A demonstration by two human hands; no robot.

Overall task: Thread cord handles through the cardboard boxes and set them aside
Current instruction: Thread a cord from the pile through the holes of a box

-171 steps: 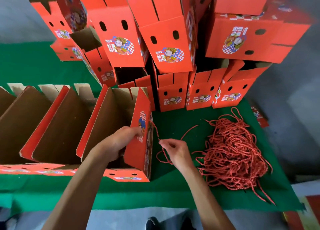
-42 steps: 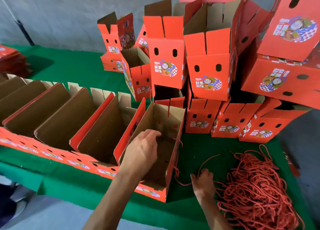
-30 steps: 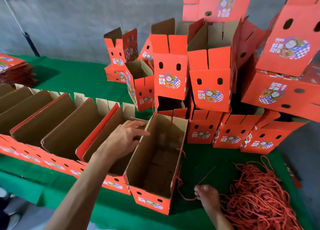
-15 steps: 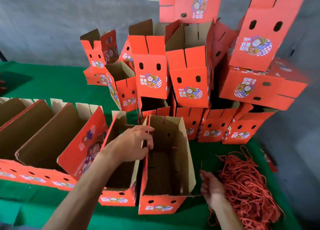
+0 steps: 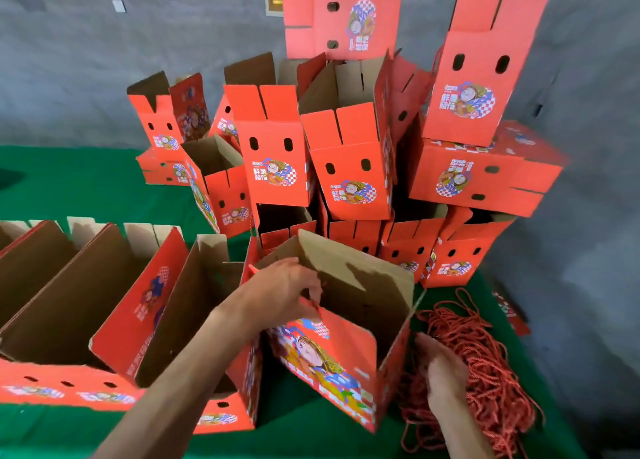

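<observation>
L hand (image 5: pixel 284 292) grips near rim of tilted open box (image 5: pixel 339 354); R hand (image 5: pixel 441 372), fingers loosely curled, rests on cord pile (image 5: pixel 485 361) just right of box.

open box (image 5: pixel 346 337) sitting at centre | cord pile (image 5: pixel 485 361) lying at 3 o'clock | box stack (image 5: pixel 346 153) standing at 12 | box row (image 5: pixel 86 302) lying at 9

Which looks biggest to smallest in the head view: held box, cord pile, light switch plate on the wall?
1. Held box, gripped by the left hand; it sits nearest the camera, which inflates it.
2. Cord pile.
3. Switch plate, far off, clearly smallest.
</observation>
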